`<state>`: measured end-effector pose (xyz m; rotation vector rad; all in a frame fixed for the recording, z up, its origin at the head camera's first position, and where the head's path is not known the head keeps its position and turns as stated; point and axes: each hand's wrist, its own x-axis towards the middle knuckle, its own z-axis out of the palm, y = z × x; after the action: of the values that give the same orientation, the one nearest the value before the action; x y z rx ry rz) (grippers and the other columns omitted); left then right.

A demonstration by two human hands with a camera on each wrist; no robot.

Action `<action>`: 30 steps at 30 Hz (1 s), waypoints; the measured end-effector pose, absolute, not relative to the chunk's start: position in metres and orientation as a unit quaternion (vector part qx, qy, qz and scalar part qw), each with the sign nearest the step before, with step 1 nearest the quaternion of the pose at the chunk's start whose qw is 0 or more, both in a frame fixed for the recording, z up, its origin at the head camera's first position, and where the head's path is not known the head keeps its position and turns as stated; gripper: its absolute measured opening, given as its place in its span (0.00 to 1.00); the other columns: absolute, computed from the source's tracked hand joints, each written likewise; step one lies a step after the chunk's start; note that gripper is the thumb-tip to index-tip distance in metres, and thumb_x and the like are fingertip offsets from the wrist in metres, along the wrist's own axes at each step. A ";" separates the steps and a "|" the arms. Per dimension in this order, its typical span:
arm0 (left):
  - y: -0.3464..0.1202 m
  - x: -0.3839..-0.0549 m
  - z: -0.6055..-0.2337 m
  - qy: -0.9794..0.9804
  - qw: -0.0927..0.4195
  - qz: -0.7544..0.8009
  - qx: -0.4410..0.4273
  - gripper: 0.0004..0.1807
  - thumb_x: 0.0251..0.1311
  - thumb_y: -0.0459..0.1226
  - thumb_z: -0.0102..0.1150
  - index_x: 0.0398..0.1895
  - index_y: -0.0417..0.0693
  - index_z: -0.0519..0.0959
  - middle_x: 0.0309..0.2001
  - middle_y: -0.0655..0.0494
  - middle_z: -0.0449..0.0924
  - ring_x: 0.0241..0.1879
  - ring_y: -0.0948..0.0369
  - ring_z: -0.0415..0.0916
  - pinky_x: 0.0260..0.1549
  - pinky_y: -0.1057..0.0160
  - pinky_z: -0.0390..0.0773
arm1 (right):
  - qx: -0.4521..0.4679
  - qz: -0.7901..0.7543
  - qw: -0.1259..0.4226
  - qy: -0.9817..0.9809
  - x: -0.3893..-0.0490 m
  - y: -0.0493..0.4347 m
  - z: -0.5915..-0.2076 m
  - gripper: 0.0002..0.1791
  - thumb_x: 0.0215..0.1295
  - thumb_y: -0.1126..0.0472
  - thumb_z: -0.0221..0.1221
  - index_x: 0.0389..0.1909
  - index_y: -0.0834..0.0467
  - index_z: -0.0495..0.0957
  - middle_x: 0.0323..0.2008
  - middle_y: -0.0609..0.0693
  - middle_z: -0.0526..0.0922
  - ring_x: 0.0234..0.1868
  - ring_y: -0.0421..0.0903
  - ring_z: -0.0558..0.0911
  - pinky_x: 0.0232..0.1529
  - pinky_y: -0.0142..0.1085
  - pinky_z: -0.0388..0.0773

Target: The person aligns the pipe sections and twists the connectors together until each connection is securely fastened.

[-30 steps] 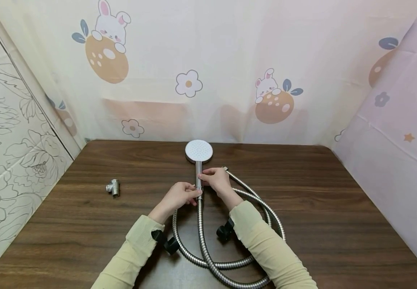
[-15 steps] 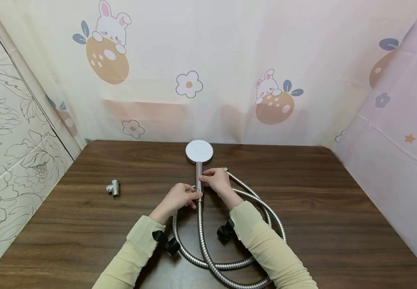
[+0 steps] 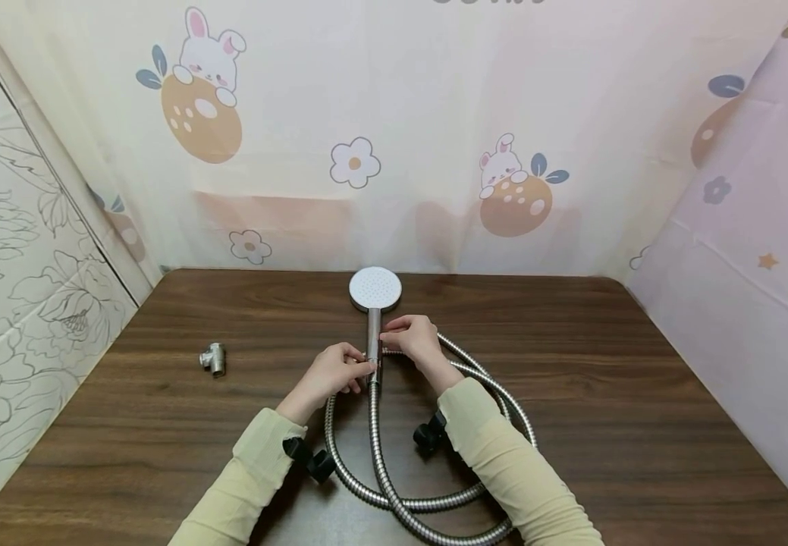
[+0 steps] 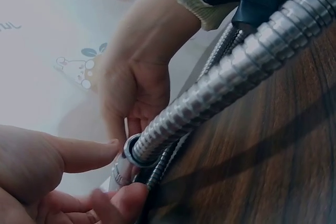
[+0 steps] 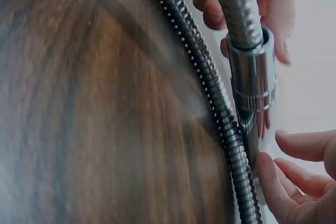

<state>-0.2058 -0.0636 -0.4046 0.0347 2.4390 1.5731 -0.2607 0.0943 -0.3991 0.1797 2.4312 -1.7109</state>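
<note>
A chrome hand shower (image 3: 375, 288) with a white spray face points away from me on the table, face up. Its handle meets a ribbed metal shower hose (image 3: 378, 455), joined through a smooth chrome end collar (image 5: 254, 72). My left hand (image 3: 328, 377) is at that collar, thumb on one side and fingers on the other. Higher up, my right hand (image 3: 417, 341) has thumb and forefinger at the right side of the handle. Both hands' fingertips sit close to the metal; firm contact is hard to judge. The hose's free end is hidden behind the right hand.
The hose lies in wide loops on the brown wooden table (image 3: 612, 394), partly under the right forearm. A small chrome T-shaped fitting (image 3: 213, 359) stands to the left. Behind the table hangs a printed curtain (image 3: 407, 98). Black camera mounts (image 3: 308, 459) hang at the wrists.
The view has shifted slightly. The right hand has drawn a little right from the handle, hiding the hose's free end. The left thumb has slid back toward the handle's left edge.
</note>
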 end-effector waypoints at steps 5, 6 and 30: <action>-0.070 -0.208 -0.403 0.836 0.103 0.539 0.023 0.14 0.54 0.39 0.61 0.39 0.38 0.75 0.29 0.46 0.80 0.20 0.59 0.76 0.22 0.63 0.75 | 0.067 -0.574 0.075 0.813 -0.263 0.100 -0.396 0.13 0.53 0.63 0.64 0.40 0.63 0.80 0.36 0.57 0.83 0.33 0.50 0.84 0.35 0.37 0.80; -0.071 -0.208 -0.403 0.837 0.097 0.538 0.025 0.14 0.54 0.38 0.61 0.39 0.38 0.75 0.29 0.46 0.80 0.21 0.58 0.77 0.23 0.64 0.75 | 0.067 -0.572 0.073 0.814 -0.264 0.101 -0.396 0.13 0.53 0.62 0.64 0.40 0.62 0.80 0.36 0.56 0.83 0.33 0.50 0.83 0.35 0.37 0.80; -0.123 -0.213 -0.399 0.885 -0.012 0.465 0.002 0.12 0.56 0.39 0.57 0.41 0.42 0.77 0.36 0.49 0.79 0.37 0.54 0.76 0.33 0.62 0.73 | 0.039 -0.532 0.050 0.844 -0.278 0.131 -0.388 0.17 0.57 0.58 0.61 0.47 0.59 0.78 0.46 0.52 0.79 0.41 0.48 0.76 0.41 0.36 0.70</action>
<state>-0.2127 -0.1234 -0.3994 0.0076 2.8010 1.4729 -0.2783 0.1308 -0.3876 0.1174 2.5722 -1.6203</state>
